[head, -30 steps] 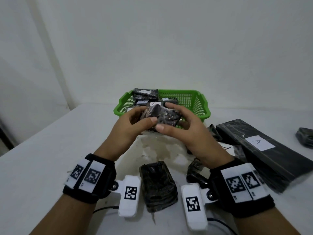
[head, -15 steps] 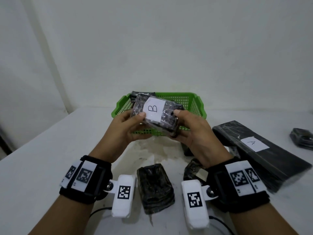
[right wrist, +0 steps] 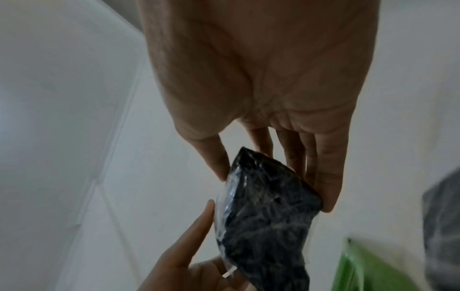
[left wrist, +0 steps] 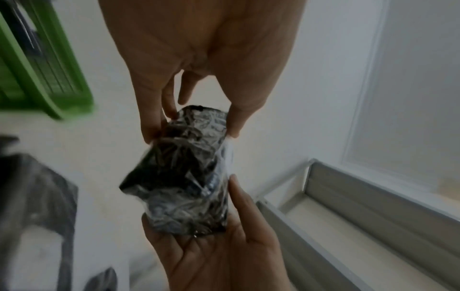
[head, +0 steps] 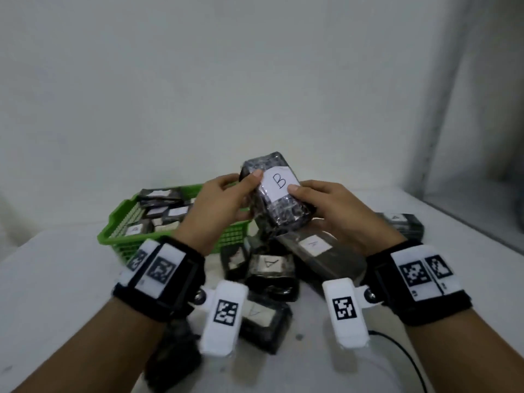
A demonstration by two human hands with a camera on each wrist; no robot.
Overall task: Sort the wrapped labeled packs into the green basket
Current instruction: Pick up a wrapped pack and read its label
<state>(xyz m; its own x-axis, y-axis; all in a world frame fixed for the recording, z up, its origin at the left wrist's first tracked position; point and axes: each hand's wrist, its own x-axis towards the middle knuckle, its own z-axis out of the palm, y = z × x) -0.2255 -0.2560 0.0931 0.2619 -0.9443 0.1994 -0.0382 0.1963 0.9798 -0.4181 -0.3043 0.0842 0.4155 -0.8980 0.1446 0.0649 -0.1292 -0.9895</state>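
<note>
A black plastic-wrapped pack (head: 279,207) with a white label marked B is held up in the air between both hands. My left hand (head: 226,202) grips its left end, thumb on top by the label. My right hand (head: 326,207) grips its right side, thumb on the label's lower corner. The left wrist view shows the pack (left wrist: 185,177) pinched between thumb and fingers of my left hand (left wrist: 194,126). In the right wrist view my right hand (right wrist: 273,183) pinches the pack (right wrist: 263,220) the same way. The green basket (head: 113,236) sits behind my left hand and holds several labeled packs.
Several black packs labeled A (head: 269,268) lie on the white table below my hands, with a long one (head: 320,251) under my right hand and another pack (head: 402,222) far right. A black cable (head: 408,361) runs at the lower right. A wall stands close behind.
The pack was turned so its B label faces up, then both hands lifted it higher. The view shifted left, showing more packs labeled A below.
</note>
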